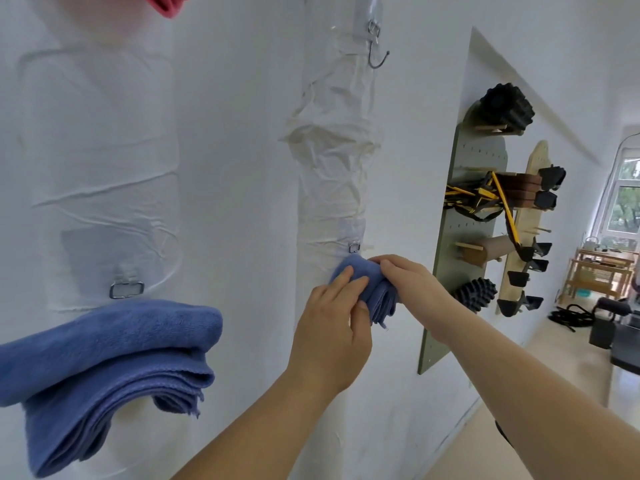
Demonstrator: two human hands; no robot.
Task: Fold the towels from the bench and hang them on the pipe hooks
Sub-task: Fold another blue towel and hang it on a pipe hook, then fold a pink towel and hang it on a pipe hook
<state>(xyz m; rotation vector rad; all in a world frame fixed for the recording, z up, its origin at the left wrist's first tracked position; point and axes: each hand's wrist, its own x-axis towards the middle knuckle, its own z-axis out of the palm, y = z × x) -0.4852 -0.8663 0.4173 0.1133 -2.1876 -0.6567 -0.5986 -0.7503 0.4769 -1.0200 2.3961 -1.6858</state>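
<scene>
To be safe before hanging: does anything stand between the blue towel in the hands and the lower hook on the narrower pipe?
Nothing visible does. The left hand and right hand hold the folded blue towel against the narrower pipe, under the lower hook; its tip is hidden.

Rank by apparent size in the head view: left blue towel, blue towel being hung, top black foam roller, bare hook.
1. left blue towel, but nearest the camera
2. blue towel being hung and top black foam roller: look alike, unranked
3. bare hook
</scene>
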